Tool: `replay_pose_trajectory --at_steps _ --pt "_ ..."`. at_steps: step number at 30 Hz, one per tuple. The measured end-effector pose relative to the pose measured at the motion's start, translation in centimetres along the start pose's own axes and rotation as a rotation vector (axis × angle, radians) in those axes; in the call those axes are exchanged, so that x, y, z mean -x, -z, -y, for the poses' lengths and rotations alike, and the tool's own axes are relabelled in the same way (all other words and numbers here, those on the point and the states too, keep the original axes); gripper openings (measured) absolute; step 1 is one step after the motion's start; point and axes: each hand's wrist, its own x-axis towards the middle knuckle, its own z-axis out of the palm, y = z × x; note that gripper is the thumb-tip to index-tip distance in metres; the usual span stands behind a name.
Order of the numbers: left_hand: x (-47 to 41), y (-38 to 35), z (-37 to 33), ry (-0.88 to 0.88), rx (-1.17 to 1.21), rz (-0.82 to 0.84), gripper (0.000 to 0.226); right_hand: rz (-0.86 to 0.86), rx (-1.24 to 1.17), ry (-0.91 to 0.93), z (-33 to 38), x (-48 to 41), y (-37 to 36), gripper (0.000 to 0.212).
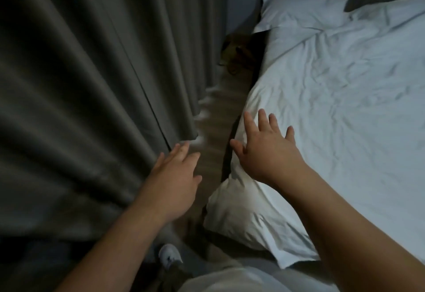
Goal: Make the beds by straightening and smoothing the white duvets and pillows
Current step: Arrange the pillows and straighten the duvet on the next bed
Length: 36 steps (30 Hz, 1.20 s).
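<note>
A wrinkled white duvet (333, 98) covers the bed on the right, its near corner hanging over the bed's edge. A white pillow (299, 13) lies at the head, partly under the duvet's top edge. My right hand (264, 146) is spread flat, fingers straight, over the duvet near its left edge; whether it presses the cloth I cannot tell. My left hand (174, 176) hovers open over the narrow floor gap, fingertips close to the curtain, holding nothing.
A tall grey curtain (92, 84) fills the left side. Between it and the bed runs a narrow strip of wooden floor (220, 116). A dark, unclear object (236, 54) lies on the floor near the bed's head. My white shoe (170, 255) shows below.
</note>
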Motion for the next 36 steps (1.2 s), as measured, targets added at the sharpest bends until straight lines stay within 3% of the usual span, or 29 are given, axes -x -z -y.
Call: replay_pose_trajectory --at_steps 8,17,25,36 --pt "-13.2 5.4 6.9 -0.358 -0.051 0.092 0.059 0.043 -0.073 -0.392 4.5 -3.6 0.5 0.076" --pt "-27.9 7.2 5.5 -0.602 -0.042 0.179 0.057 0.048 -0.122 -0.650 4.4 -12.0 0.7 0.076" --pt "-45.7 10.8 1.9 -0.622 -0.179 0.220 0.055 0.028 -0.222 -0.681 -1.4 -28.7 4.2 0.076" --pt "-67.7 16.5 -5.7 -0.615 -0.164 0.258 0.055 -0.008 -0.211 -0.706 -10.7 -47.7 11.1 0.075"
